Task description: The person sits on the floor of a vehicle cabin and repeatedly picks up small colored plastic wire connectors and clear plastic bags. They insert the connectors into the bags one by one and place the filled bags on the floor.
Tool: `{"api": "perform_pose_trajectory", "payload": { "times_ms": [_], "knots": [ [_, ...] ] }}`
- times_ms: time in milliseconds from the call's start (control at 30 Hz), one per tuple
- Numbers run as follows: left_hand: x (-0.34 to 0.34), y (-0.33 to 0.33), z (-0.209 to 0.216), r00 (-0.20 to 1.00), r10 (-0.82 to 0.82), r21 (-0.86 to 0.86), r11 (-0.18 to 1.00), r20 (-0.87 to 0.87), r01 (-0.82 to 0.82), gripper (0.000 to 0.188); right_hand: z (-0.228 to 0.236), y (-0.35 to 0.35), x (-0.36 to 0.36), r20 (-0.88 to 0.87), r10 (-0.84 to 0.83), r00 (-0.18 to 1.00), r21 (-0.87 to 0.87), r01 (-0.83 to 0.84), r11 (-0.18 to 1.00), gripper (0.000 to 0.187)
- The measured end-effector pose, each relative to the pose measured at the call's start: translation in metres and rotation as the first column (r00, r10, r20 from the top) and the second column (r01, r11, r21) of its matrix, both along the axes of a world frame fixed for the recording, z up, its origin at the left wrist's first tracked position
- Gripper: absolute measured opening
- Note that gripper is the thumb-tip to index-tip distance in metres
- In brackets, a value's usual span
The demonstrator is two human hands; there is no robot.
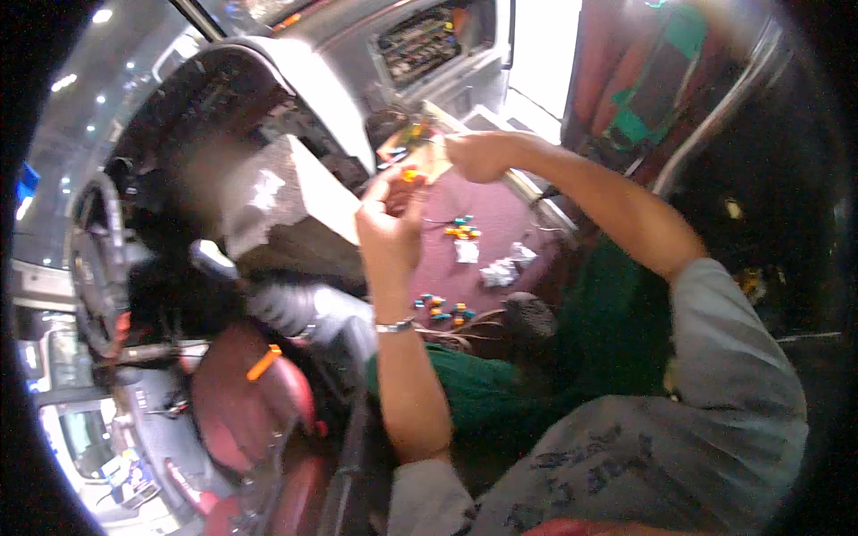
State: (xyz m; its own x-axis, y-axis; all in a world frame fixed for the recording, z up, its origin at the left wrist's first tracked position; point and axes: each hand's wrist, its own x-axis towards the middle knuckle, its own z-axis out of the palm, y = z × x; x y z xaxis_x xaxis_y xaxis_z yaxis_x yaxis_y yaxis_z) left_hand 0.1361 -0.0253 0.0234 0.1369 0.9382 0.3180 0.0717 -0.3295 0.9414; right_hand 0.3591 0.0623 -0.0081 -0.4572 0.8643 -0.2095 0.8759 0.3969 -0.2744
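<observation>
Inside a vehicle cabin, my left hand (391, 210) is raised in front of me with its fingers closed on a small orange-yellow piece (410, 174). A little beyond and to the right, my right hand (478, 157) is curled shut; what its fingers hold is hidden. Past both hands lies a blurred yellow-green cluster (414, 134), too unclear to name. Below them on the maroon surface (492, 201) sit a bunch of small green and yellow pieces (463, 230), a white piece (466, 251), and several whitish pieces (508, 266). More small coloured pieces (433, 306) lie nearer me.
A steering wheel (103, 268) stands far left, with a lever knob (214, 259) and a grey boxy console (286, 210) between it and my left arm. An orange strip (264, 362) lies on a red seat (237, 411). Ahead, an opening (433, 45) shows packed parts.
</observation>
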Motion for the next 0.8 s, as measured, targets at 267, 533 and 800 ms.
{"api": "perform_pose_trajectory", "payload": {
  "times_ms": [267, 533, 800],
  "knots": [
    [0.038, -0.027, 0.015, 0.998, -0.037, -0.126, 0.991, 0.045, 0.042, 0.03, 0.044, -0.15, 0.023, -0.615, 0.047, 0.787, 0.259, 0.145, 0.955, 0.017],
    [0.051, -0.04, 0.009, 0.994, -0.106, -0.102, 0.99, -0.029, 0.103, 0.033, 0.037, -0.134, 0.034, -0.624, 0.177, 0.761, 0.511, 0.225, 0.83, 0.025],
    [0.054, -0.034, 0.004, 0.989, -0.145, -0.032, 0.989, -0.028, 0.144, 0.032, 0.076, -0.136, 0.04, -0.883, -0.062, 0.465, 0.071, 0.263, 0.962, 0.023]
  ]
}}
